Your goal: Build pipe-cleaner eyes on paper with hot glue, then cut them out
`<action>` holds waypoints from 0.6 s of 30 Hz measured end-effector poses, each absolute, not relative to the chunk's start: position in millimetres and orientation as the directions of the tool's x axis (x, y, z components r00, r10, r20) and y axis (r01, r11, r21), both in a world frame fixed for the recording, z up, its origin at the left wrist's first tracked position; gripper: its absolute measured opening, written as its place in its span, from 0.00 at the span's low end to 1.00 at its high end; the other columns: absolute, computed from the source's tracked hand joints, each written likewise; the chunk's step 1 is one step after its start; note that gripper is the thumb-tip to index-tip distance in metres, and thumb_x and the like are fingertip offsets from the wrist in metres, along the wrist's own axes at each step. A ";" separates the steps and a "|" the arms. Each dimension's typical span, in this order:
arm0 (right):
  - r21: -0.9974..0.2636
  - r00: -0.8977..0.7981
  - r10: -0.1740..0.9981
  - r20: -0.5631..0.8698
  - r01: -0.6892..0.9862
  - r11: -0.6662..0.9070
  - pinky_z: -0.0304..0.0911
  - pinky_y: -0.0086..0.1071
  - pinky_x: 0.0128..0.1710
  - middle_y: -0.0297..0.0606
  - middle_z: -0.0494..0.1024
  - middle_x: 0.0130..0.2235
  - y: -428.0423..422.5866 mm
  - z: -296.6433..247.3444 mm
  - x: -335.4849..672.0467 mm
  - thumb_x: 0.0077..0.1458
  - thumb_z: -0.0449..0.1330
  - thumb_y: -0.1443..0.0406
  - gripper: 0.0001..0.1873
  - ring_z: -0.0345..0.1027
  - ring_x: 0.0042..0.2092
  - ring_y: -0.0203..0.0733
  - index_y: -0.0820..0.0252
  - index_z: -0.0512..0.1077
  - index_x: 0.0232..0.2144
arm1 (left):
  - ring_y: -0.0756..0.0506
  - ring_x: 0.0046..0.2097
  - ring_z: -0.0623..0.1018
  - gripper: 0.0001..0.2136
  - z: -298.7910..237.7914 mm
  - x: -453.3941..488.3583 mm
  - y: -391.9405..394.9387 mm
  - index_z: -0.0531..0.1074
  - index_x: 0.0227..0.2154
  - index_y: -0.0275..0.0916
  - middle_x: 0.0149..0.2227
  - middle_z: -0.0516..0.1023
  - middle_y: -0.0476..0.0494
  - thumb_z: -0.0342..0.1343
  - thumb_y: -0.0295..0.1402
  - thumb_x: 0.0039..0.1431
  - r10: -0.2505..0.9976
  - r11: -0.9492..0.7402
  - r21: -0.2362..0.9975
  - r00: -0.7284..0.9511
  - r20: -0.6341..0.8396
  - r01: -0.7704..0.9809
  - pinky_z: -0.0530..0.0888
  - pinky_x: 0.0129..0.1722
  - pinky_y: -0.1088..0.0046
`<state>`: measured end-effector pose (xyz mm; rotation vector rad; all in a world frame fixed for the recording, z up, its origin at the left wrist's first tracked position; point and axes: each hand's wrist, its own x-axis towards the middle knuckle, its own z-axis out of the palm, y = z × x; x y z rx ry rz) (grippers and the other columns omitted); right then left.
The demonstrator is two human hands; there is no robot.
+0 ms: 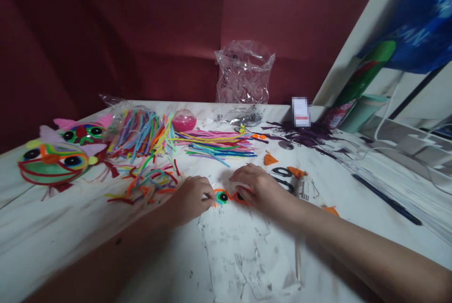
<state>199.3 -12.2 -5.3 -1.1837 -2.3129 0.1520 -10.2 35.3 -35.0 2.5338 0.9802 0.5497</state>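
Note:
A small pair of craft eyes lies in front of me, made of coiled orange, green and blue pipe cleaner with black centres. With thumb and fingers closed, my left hand pinches the orange left edge of this piece. My right hand curls over the other eye, its thumb and fingertips at the orange rim and hiding much of it. Under the piece is a creased paper with dark markings. Black-handled scissors lie just beyond my right hand.
Loose pipe-cleaner offcuts lie left, with bundled pipe cleaners behind. Two colourful face crafts stand far left. Dark purple strands, a clear plastic bag and a pink-filled container are at the back. A dark pen-like stick lies right.

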 end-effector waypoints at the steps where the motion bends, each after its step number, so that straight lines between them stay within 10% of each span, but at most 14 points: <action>1: -0.331 -0.465 0.789 0.402 0.729 0.598 0.64 0.41 0.42 0.44 0.78 0.38 -12.2 -4.7 202.2 0.48 0.56 0.78 0.14 0.68 0.41 0.47 0.62 0.76 0.35 | 0.48 0.33 0.74 0.07 -35.3 -10.2 35.6 0.76 0.20 0.39 0.26 0.77 0.48 0.56 0.23 0.46 0.695 -0.692 0.466 0.683 0.223 0.552 0.67 0.35 0.74; 18: -0.300 -0.555 0.754 0.352 0.696 0.652 0.60 0.36 0.39 0.40 0.77 0.31 -12.8 -17.0 196.9 0.54 0.55 0.74 0.09 0.66 0.36 0.42 0.61 0.76 0.30 | 0.48 0.33 0.74 0.07 -36.5 -10.6 36.2 0.76 0.20 0.39 0.27 0.77 0.48 0.56 0.23 0.46 0.701 -0.684 0.476 0.679 0.219 0.553 0.67 0.36 0.73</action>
